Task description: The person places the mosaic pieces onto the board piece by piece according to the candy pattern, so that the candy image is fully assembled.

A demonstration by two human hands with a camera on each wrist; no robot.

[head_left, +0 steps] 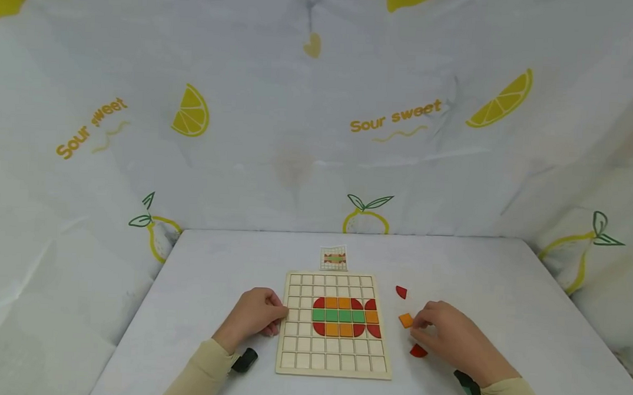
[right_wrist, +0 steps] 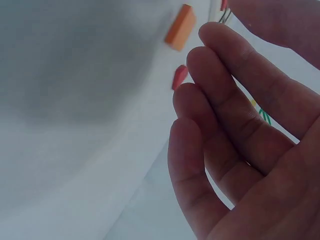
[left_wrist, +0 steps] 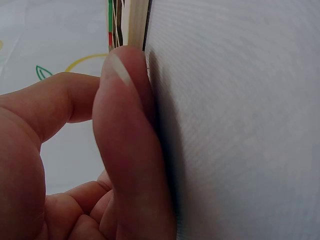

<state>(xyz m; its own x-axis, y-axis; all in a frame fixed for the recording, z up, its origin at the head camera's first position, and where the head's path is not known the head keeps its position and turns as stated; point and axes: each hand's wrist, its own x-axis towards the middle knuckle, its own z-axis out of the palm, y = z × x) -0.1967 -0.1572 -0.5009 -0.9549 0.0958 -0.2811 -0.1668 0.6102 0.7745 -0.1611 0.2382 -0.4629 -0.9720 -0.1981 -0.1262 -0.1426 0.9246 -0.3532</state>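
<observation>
A pale wooden grid board (head_left: 294,359) lies flat on the table, with red quarter-round, orange square and green square pieces filling several of its middle cells. My left hand (head_left: 255,314) holds the board's left edge; in the left wrist view, the thumb (left_wrist: 131,130) and bent index finger meet at that edge. To the right of the board, my right hand (head_left: 445,336) hovers beside a loose orange square (head_left: 406,321). Its fingers (right_wrist: 220,75) are gently bent, together, with nothing between them and the thumb. One red quarter-round (head_left: 418,351) lies just below this hand, another red quarter-round (head_left: 401,292) farther back.
Behind the board stands a small pattern card (head_left: 334,259) showing a similar coloured design on a grid. White cloth covers the table (head_left: 229,258), and a lemon-printed curtain (head_left: 275,160) hangs at the back and sides. Dark wrist straps (head_left: 244,360) show at the sleeves.
</observation>
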